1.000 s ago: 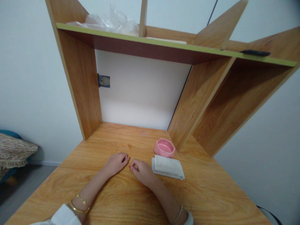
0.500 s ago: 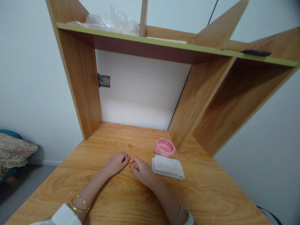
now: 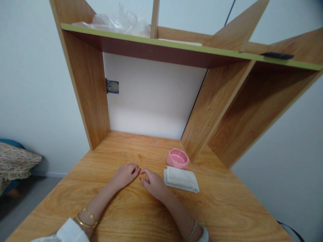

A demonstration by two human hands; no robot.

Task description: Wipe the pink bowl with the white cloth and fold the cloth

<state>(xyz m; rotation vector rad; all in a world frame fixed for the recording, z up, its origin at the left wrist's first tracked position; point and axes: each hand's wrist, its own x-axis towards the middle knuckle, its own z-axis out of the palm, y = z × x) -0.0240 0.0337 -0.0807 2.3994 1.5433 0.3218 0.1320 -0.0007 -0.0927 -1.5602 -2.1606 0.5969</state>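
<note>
My left hand (image 3: 127,174) rests on the wooden desk (image 3: 126,215), its fingers curled closed and nothing seen in them. Opposite it, my right hand (image 3: 152,182) lies on the desk with the index finger bent and the thumb apart from it, holding nothing. The fingertips of both hands almost meet; whether they touch I cannot tell. Just right of my right hand is a folded light grey cloth (image 3: 181,179). Behind the cloth stands a pink angular bowl (image 3: 177,159), close against it, with no contents visible.
A wooden shelf unit with a green-edged board (image 3: 176,45) rises behind the desk. On it are a clear plastic bag (image 3: 118,25) and a dark flat object (image 3: 277,55). An open wall socket box (image 3: 112,87) shows blue wire. Patterned fabric (image 3: 17,160) hangs at far left.
</note>
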